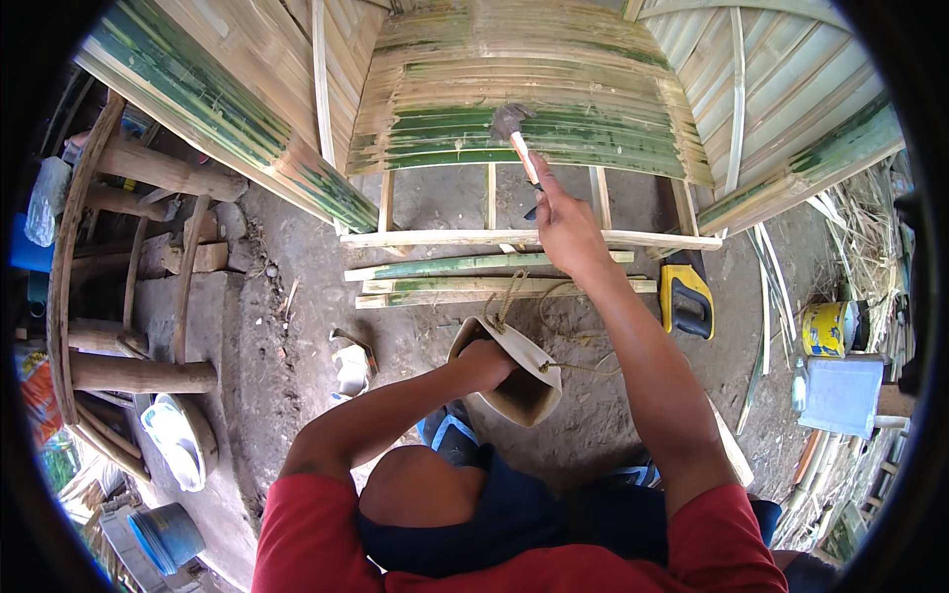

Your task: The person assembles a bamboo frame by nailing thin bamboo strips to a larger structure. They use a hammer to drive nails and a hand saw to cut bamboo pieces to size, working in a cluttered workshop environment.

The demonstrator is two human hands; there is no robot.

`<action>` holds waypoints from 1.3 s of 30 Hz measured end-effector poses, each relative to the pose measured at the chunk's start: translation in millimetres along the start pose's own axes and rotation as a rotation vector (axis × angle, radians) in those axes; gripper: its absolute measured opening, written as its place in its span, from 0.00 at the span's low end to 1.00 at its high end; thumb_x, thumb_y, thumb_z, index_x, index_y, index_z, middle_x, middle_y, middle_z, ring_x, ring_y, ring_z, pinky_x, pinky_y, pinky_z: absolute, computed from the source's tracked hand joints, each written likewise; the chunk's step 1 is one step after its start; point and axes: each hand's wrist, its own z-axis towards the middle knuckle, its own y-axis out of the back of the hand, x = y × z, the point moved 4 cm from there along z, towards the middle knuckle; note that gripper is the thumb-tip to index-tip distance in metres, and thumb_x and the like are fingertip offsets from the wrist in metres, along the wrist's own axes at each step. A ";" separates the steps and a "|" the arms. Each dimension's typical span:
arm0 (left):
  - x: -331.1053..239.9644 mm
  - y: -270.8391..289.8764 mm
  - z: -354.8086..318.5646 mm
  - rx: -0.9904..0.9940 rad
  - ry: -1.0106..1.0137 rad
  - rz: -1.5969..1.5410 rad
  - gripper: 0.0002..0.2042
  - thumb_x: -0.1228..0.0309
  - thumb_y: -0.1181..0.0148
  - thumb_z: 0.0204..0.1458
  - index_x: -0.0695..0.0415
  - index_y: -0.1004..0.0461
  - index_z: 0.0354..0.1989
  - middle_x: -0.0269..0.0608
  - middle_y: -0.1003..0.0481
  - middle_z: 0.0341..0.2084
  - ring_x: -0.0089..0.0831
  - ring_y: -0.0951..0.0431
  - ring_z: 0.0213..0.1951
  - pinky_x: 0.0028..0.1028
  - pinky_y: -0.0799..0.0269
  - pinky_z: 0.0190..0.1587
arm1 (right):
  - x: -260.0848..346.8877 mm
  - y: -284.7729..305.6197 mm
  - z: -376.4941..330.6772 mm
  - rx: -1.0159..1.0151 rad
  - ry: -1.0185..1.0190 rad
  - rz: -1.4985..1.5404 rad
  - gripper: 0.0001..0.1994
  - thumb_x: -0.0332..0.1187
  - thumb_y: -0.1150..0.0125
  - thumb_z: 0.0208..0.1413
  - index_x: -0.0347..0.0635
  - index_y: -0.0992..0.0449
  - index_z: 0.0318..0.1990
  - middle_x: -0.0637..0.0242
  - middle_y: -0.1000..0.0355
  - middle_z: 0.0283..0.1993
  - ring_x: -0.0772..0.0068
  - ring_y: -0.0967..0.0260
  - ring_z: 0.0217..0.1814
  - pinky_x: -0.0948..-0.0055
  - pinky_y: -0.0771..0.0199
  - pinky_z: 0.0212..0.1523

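My right hand (568, 222) is closed round the handle of a claw hammer (521, 153), whose head is over the green edge of a split-bamboo panel (534, 128). My left hand (484, 364) reaches into a cut-open, pale container (539, 361) with a rope tied to its rim. The container's wall and shadow hide my left fingers and whatever lies inside. Beneath the panel's near edge runs a wooden frame bar (445, 238). Loose bamboo strips (474, 263) lie on the ground between the frame and the container.
A handsaw with a yellow and black handle (687, 299) lies right of the strips. Slatted bamboo side panels (247, 119) flank the work. At left stand a log structure (143, 374) and a blue bucket (165, 539). A yellow can (828, 328) sits at right near bamboo scraps.
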 end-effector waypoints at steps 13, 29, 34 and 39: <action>57.3 242.6 -47.2 -1.015 0.440 -0.798 0.04 0.76 0.38 0.60 0.60 0.21 0.42 0.36 0.19 0.35 0.23 0.19 0.35 0.25 0.20 0.43 | -11.5 -7.0 2.5 -0.145 0.190 0.074 0.36 0.27 0.49 0.62 0.66 0.47 0.77 0.45 0.22 0.37 0.38 0.23 0.39 0.46 0.25 0.43; 142.9 249.0 0.3 -1.823 1.368 -0.535 0.09 0.64 0.45 0.58 0.46 0.22 0.44 0.53 0.17 0.35 0.58 0.18 0.38 0.53 0.25 0.41 | 37.6 -1.9 9.0 0.109 0.427 0.152 0.37 0.25 0.49 0.61 0.65 0.48 0.77 0.43 0.24 0.34 0.40 0.24 0.35 0.48 0.24 0.41; 151.3 244.0 -0.7 -1.839 1.250 -0.524 0.09 0.64 0.46 0.58 0.52 0.24 0.43 0.55 0.18 0.34 0.58 0.19 0.36 0.52 0.26 0.41 | 71.9 -15.9 14.7 0.047 0.712 0.244 0.38 0.21 0.50 0.61 0.64 0.46 0.77 0.46 0.25 0.36 0.41 0.26 0.32 0.49 0.26 0.40; 150.2 244.7 -2.5 -1.765 1.251 -0.721 0.07 0.64 0.44 0.60 0.52 0.26 0.41 0.53 0.18 0.32 0.55 0.18 0.34 0.49 0.25 0.38 | 85.4 -35.9 29.1 0.123 0.673 0.088 0.38 0.27 0.45 0.61 0.65 0.47 0.78 0.44 0.24 0.37 0.40 0.23 0.35 0.48 0.22 0.39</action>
